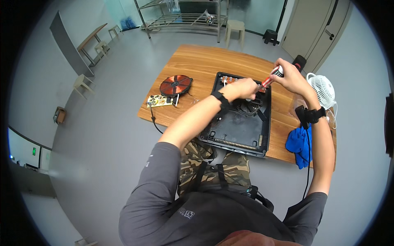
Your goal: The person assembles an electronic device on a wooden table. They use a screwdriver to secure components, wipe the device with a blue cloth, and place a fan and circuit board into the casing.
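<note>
My right hand [290,77] is closed round the handle of a screwdriver [267,81] with red, white and black on it. Its tip end points down and left toward the far right part of a black plastic appliance housing [236,135]. Close to that end, my left hand [245,88] is closed, fingertips pinched together; whatever they hold is hidden. A narrow orange-brown circuit board [228,79] runs along the far inside of the housing, partly behind my left hand. Below this hand sits a round black fan [248,107] in the housing.
On the table's left lie a copper induction coil [176,85] and a yellowish circuit board [161,101] with a black cable. To the right are a white desk fan [322,88] and blue cloth [299,143]. A metal rack [182,18] stands beyond the wooden table [197,55].
</note>
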Demonstrator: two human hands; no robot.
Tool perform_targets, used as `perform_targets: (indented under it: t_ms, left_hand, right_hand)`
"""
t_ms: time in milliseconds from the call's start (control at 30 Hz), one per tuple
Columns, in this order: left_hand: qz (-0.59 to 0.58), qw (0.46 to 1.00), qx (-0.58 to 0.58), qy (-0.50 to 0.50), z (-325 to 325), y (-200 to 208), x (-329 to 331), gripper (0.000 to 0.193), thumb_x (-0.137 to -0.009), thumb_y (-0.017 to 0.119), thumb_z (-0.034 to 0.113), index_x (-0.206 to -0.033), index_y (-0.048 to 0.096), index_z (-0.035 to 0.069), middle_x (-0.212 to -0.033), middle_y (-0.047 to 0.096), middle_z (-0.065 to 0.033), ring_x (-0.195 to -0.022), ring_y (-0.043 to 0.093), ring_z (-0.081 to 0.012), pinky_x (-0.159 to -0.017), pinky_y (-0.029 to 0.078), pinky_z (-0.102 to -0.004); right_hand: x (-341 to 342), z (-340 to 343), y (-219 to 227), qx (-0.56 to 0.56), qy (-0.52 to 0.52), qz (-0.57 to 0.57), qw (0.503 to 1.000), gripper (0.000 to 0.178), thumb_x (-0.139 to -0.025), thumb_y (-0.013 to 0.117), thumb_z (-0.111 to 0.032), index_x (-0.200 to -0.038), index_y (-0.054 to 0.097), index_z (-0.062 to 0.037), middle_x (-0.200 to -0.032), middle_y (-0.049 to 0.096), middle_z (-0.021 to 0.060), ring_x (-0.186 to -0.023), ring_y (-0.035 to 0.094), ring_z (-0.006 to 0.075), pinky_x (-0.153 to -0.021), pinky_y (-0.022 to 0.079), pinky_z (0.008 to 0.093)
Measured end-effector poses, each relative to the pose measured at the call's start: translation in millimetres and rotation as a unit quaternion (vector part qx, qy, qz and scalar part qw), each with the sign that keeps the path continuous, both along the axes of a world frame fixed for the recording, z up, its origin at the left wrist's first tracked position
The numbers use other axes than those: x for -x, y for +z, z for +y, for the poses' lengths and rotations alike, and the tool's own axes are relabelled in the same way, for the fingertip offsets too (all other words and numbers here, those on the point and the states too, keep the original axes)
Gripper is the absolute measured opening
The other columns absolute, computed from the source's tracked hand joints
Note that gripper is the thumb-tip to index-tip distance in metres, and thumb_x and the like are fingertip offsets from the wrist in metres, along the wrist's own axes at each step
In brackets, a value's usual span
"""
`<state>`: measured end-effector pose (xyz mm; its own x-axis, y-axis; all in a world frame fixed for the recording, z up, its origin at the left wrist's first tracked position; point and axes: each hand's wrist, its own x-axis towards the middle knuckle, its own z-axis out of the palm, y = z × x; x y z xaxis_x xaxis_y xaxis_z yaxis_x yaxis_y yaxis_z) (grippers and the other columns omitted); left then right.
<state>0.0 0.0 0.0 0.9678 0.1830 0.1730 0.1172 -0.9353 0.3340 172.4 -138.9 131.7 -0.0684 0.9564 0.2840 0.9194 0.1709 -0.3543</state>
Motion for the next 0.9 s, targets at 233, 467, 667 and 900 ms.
perform_targets:
  t_ms: [233, 467, 667, 900]
  left_hand:
    - [-0.026, 0.986, -0.117, 0.116, 32.0, 24.5, 99.7, 0.012, -0.079, 0.068, 0.010, -0.086, 0.065, 0.000, -0.093, 0.070, -0.0195, -0.090, 0.068, -0.0408, -0.077, 0.056, -0.0491]
    - [0.032, 0.985, -0.033, 0.168, 51.0, 3.8, 202.1, 0.013, -0.082, 0.068, 0.012, -0.087, 0.072, 0.001, -0.085, 0.072, -0.0203, -0.082, 0.070, -0.0394, -0.075, 0.056, -0.0461]
    - [0.192, 0.956, -0.073, 0.210, 47.7, -45.1, 223.1, 0.012, -0.080, 0.072, 0.012, -0.088, 0.077, 0.005, -0.087, 0.074, -0.0173, -0.086, 0.072, -0.0371, -0.076, 0.058, -0.0454]
    - [0.235, 0.943, -0.102, 0.212, 25.3, -38.5, 214.8, 0.011, -0.080, 0.070, 0.003, -0.087, 0.074, -0.003, -0.091, 0.073, -0.0251, -0.089, 0.073, -0.0381, -0.075, 0.061, -0.0436]
  right_hand:
    - [47.7, 34.7, -1.2, -0.041, 0.001, 0.061, 0.997, 0.040, -0.094, 0.072, -0.034, -0.104, 0.055, 0.0009, -0.088, 0.067, 0.0153, -0.081, 0.063, 0.0223, -0.074, 0.050, 0.0364]
    - [84.0, 64.9, 12.9, -0.031, 0.043, 0.009, 0.999, 0.042, -0.092, 0.074, -0.032, -0.103, 0.056, 0.0039, -0.093, 0.066, 0.0210, -0.087, 0.065, 0.0312, -0.078, 0.050, 0.0408]
    - [97.5, 76.6, -17.7, -0.035, 0.055, -0.045, 0.997, 0.044, -0.088, 0.076, -0.031, -0.103, 0.056, 0.0057, -0.098, 0.063, 0.0257, -0.095, 0.061, 0.0423, -0.083, 0.049, 0.0470]
    - [94.7, 66.6, -28.8, -0.021, 0.056, -0.064, 0.996, 0.046, -0.089, 0.075, -0.033, -0.103, 0.055, 0.0062, -0.100, 0.063, 0.0262, -0.097, 0.061, 0.0426, -0.085, 0.049, 0.0472]
